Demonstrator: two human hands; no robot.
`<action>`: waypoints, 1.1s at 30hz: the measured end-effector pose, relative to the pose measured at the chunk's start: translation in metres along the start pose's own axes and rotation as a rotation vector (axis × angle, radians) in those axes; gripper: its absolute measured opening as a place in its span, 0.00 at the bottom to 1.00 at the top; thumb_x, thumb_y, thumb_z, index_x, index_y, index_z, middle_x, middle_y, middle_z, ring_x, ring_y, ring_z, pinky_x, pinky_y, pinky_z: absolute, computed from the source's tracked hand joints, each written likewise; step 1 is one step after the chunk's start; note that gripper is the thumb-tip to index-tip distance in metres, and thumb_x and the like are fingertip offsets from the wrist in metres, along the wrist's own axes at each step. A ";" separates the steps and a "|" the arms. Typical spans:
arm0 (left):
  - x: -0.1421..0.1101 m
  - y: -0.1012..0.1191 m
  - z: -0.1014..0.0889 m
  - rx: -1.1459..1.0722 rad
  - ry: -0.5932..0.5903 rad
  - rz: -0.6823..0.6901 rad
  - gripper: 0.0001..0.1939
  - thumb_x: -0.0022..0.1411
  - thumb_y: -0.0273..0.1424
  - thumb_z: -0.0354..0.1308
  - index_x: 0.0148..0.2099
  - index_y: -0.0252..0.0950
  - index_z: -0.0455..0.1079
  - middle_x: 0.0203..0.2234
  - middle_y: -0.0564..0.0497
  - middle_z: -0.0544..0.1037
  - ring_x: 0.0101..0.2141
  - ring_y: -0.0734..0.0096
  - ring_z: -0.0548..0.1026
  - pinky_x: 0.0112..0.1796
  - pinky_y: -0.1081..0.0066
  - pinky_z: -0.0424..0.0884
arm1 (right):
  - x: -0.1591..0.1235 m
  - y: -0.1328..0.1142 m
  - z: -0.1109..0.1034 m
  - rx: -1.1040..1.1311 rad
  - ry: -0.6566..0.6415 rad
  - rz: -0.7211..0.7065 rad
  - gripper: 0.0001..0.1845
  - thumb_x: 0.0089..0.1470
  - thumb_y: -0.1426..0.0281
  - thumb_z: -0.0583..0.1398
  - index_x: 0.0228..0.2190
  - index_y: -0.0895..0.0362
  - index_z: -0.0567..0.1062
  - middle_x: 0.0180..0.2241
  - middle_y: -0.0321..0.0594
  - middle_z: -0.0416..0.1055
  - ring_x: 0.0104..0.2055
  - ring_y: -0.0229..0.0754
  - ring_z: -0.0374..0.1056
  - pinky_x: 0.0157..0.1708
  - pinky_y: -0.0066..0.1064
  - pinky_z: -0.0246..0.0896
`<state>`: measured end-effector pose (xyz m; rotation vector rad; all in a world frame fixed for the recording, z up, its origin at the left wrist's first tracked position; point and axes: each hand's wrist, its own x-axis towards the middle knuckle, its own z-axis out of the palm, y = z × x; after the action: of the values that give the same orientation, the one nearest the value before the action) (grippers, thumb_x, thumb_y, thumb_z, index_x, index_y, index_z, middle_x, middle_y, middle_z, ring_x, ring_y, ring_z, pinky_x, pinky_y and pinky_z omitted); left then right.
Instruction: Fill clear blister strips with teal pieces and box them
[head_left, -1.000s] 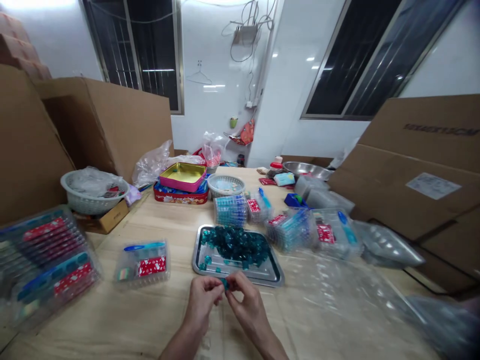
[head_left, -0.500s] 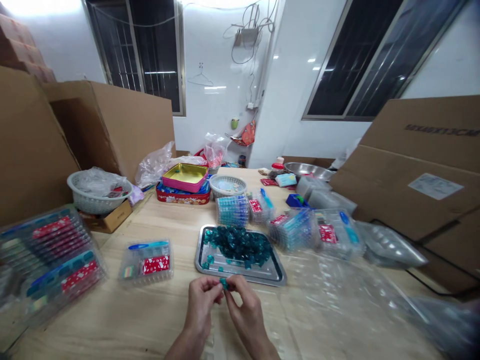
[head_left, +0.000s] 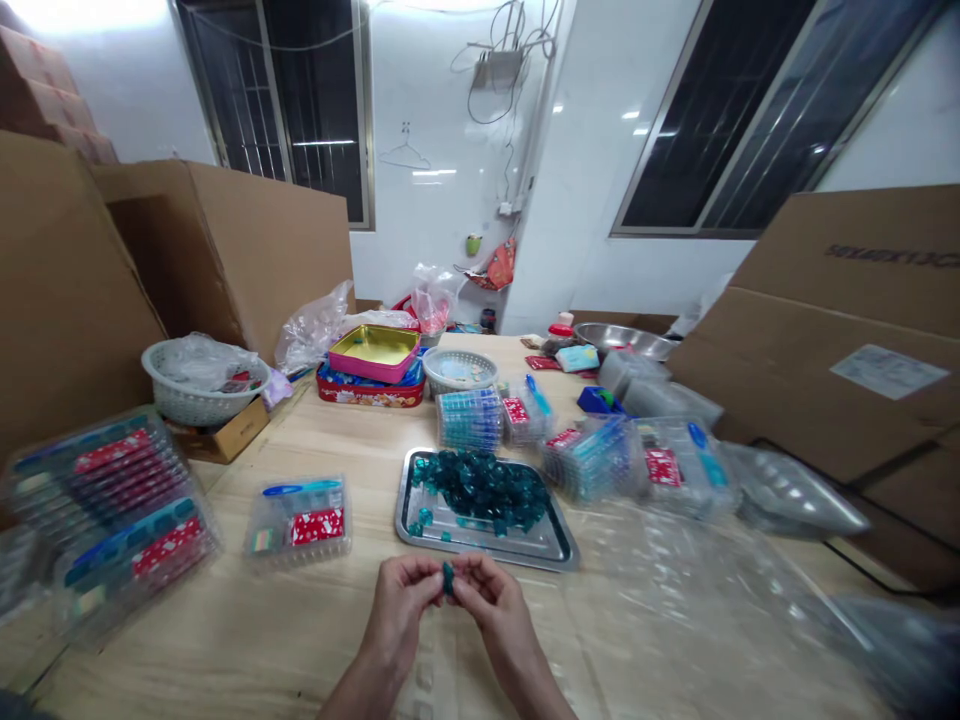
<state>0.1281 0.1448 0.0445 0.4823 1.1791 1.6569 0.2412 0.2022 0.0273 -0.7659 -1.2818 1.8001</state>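
Note:
Between the fingertips of both hands is a small translucent teal piece (head_left: pixel 448 578), too small to name its kind. My left hand (head_left: pixel 400 607) pinches it from the left, and my right hand (head_left: pixel 491 600) pinches it from the right. Just beyond the hands lies a metal tray (head_left: pixel 551 555) with a heap of similar teal pieces (head_left: pixel 480 487), a few of them loose at its left side. Left of the tray sits a clear plastic compartment box (head_left: pixel 298 525) holding a blue pen-like tool and a red dotted packet.
Stacks of filled clear boxes (head_left: pixel 139 505) stand at the left, with more boxes (head_left: pixel 589 460) behind and right of the tray. Clear plastic sheeting (head_left: pixel 697 590) covers the right table. Baskets (head_left: pixel 202 395), tins (head_left: pixel 371 375) and large cardboard boxes (head_left: pixel 840 330) surround the work area.
The teal piece has turned between my fingertips and now appears upright and narrower. My right fingers have shifted closer around it. The view has moved slightly.

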 end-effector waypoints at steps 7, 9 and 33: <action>-0.006 -0.002 0.002 -0.049 -0.042 0.006 0.10 0.41 0.31 0.67 0.27 0.30 0.75 0.19 0.50 0.76 0.21 0.76 0.69 0.27 0.74 0.62 | -0.001 -0.007 0.002 0.061 -0.074 0.042 0.15 0.39 0.63 0.69 0.30 0.57 0.75 0.25 0.35 0.71 0.26 0.38 0.66 0.29 0.29 0.61; -0.007 -0.001 0.002 -0.042 -0.034 0.009 0.11 0.40 0.31 0.68 0.27 0.30 0.75 0.19 0.49 0.76 0.21 0.75 0.69 0.27 0.74 0.63 | -0.002 -0.008 0.001 0.072 -0.108 0.058 0.16 0.39 0.63 0.68 0.31 0.57 0.75 0.26 0.36 0.71 0.27 0.38 0.66 0.30 0.29 0.61; -0.002 0.013 -0.013 0.093 -0.196 -0.023 0.09 0.39 0.27 0.65 0.25 0.32 0.68 0.18 0.55 0.71 0.20 0.78 0.65 0.25 0.76 0.60 | 0.001 -0.010 0.003 0.182 -0.170 0.124 0.19 0.31 0.67 0.71 0.24 0.56 0.68 0.21 0.30 0.65 0.23 0.33 0.60 0.26 0.25 0.54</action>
<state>0.1129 0.1364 0.0504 0.6717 1.1145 1.5026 0.2407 0.2031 0.0383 -0.6138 -1.1772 2.0870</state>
